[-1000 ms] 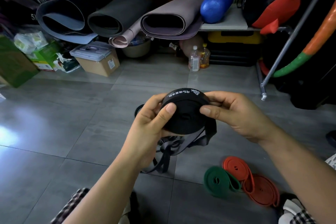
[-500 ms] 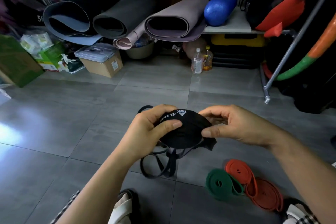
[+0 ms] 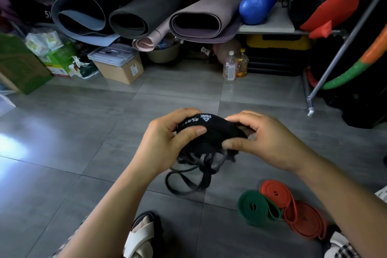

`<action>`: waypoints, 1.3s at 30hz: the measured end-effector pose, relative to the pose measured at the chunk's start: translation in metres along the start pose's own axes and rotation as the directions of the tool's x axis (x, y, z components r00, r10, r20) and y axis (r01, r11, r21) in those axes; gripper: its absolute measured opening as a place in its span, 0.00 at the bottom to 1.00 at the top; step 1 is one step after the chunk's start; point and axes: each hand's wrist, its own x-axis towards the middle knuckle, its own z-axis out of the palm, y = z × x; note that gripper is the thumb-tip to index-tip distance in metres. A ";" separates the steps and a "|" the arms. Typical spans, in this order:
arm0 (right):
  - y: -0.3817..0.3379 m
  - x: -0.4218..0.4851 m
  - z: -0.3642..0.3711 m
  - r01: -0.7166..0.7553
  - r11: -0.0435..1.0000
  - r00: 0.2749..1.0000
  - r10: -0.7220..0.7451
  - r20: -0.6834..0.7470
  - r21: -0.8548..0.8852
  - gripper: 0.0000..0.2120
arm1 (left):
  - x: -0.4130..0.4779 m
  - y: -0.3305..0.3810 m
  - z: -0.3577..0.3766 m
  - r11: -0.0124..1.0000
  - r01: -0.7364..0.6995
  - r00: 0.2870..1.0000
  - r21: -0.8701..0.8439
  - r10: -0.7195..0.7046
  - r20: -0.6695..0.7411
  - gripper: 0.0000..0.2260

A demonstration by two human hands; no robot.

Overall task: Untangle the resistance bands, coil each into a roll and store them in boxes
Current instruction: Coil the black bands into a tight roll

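The left hand (image 3: 167, 140) and right hand (image 3: 266, 142) are gripping the half-coiled black band (image 3: 217, 132) mid-view, its loose tail (image 3: 186, 182) dangling toward 6 o'clock, so any slackening pinch is likely risking the springy roll unwinding and knotting into that tail.

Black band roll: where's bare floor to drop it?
Bare tiles left of the left hand, out to the green carton. Another open strip ahead of the black roll, before the cardboard box and bottles. Crowded: right near side, green roll and red bands; loose black tail underneath.
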 end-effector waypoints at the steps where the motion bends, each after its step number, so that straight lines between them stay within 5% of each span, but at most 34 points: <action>1: 0.004 0.000 0.003 -0.082 0.983 0.991 0.062 0.120 0.163 0.19 | 0.000 0.003 0.000 0.998 -0.008 1.000 -0.069 0.008 0.001 0.07; 4: 0.029 0.004 0.027 -0.182 0.950 0.940 0.093 0.328 0.252 0.16 | -0.001 0.008 -0.003 0.954 0.002 0.999 -0.299 -0.015 -0.041 0.08; 12: 0.054 0.005 0.067 -0.250 0.962 0.872 0.175 0.456 0.108 0.22 | -0.004 0.003 -0.038 0.850 0.013 0.950 -0.527 -0.175 -0.258 0.09; 15: 0.048 0.006 0.081 -0.152 0.987 0.880 0.155 0.449 -0.044 0.21 | -0.008 0.001 -0.048 0.836 0.027 0.936 -0.548 -0.214 -0.280 0.07; 18: 0.038 0.005 0.092 -0.210 0.975 0.810 0.131 0.571 0.073 0.16 | -0.013 -0.001 -0.051 0.796 0.053 0.923 -0.603 -0.270 -0.275 0.11; 20: 0.039 0.005 0.100 -0.388 0.873 0.814 0.175 0.554 0.294 0.18 | -0.018 0.000 -0.057 0.777 0.032 0.929 -0.628 -0.255 -0.268 0.11; 22: 0.047 0.008 0.110 -0.525 0.658 0.833 0.268 0.483 0.539 0.16 | -0.024 0.001 -0.065 0.776 0.006 0.941 -0.631 -0.218 -0.259 0.11; 24: 0.063 0.021 0.124 -0.589 0.513 0.807 0.409 0.426 0.624 0.15 | -0.033 -0.003 -0.072 0.793 -0.004 0.949 -0.609 -0.188 -0.251 0.15; 27: 0.087 0.049 0.153 -0.537 0.811 0.825 0.447 0.346 0.231 0.14 | -0.046 -0.014 -0.079 0.803 0.023 0.953 -0.595 -0.199 -0.231 0.23; 30: 0.105 0.065 0.193 -0.407 0.913 0.824 0.353 0.443 0.029 0.21 | -0.057 -0.025 -0.091 0.801 0.028 0.946 -0.598 -0.214 -0.243 0.26; 32: 0.112 0.065 0.219 -0.534 0.838 0.747 0.406 0.526 0.112 0.27 | -0.061 -0.030 -0.101 0.802 0.016 0.938 -0.597 -0.219 -0.269 0.24; 35: 0.122 0.054 0.252 -0.740 0.552 0.668 0.540 0.512 0.384 0.21 | -0.064 -0.033 -0.117 0.772 -0.031 0.910 -0.635 -0.242 -0.338 0.18; 39: 0.111 0.030 0.295 -0.714 0.401 0.672 0.620 0.404 0.574 0.20 | -0.065 -0.028 -0.128 0.759 -0.065 0.893 -0.647 -0.245 -0.377 0.14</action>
